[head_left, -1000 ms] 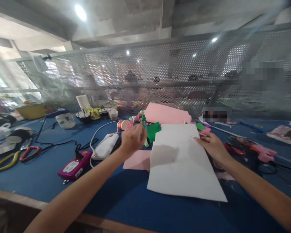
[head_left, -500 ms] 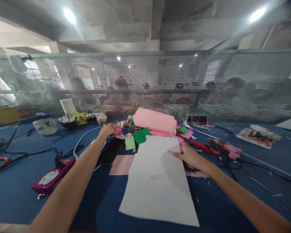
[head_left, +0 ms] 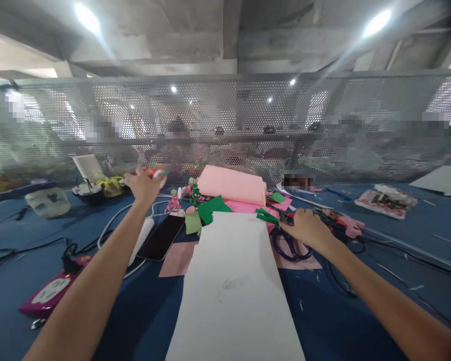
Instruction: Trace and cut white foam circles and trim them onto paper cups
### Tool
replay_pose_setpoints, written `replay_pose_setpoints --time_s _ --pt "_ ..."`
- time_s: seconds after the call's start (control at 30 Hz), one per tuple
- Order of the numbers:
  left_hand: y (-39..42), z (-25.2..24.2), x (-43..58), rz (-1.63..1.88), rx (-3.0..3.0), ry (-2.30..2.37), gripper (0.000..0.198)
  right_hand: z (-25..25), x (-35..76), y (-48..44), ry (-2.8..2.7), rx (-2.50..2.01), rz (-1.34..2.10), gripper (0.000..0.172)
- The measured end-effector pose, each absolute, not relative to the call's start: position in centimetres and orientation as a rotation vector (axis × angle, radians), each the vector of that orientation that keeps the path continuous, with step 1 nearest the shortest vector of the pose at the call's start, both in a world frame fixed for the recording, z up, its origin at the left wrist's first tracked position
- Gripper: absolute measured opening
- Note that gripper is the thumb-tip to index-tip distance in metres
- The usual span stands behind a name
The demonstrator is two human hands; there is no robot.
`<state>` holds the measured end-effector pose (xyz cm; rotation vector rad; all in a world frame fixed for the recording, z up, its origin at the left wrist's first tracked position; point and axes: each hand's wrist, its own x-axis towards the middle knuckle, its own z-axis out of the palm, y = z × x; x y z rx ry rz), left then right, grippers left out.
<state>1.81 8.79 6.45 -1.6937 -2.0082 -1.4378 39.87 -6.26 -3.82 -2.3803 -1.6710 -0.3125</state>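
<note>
My left hand (head_left: 143,184) is raised above the blue table, closed round a small red-and-white tube-like thing (head_left: 155,173). My right hand (head_left: 305,226) rests at the right edge of a large white sheet (head_left: 233,281), fingers curled on dark-handled scissors (head_left: 287,240) whose tips touch a green paper scrap (head_left: 266,215). A rolled pink sheet (head_left: 233,184) lies behind the white one, with green cut-outs (head_left: 210,208) in front of it.
A black phone (head_left: 161,236), a white cable (head_left: 115,220) and a magenta power strip (head_left: 50,291) lie at the left. Small pots (head_left: 86,189) stand further back. Red tools and pink pieces (head_left: 346,223) lie at the right. A perforated metal screen (head_left: 225,125) closes the back; people sit behind it.
My left hand has lifted from the table with the red-and-white thing. My right hand has slid off the white sheet onto the scissors. The view has shifted right.
</note>
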Motion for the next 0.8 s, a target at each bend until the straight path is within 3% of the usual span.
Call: replay_pose_setpoints --time_s 0.17,0.33,0.53,0.8 --pt "6.6 9.4 6.4 -1.718 -2.026 -1.255 0.067 -5.0 40.6 -5.9 -1.652 -2.373 -0.063 0.04" --pt "3.2 4.9 13.5 -1.217 -2.54 -0.465 0.08 -4.7 41.1 -5.6 -1.758 -2.23 -0.001 0.012" --pt "3.3 -1.0 14.8 -0.803 -2.764 -0.323 0.08 -3.9 41.9 -5.3 -1.666 -2.193 -0.196 0.02" --pt "2.8 -4.3 14.5 -0.824 -2.808 -0.456 0.067 -4.4 43.6 -5.0 -1.584 -2.121 -0.27 0.02"
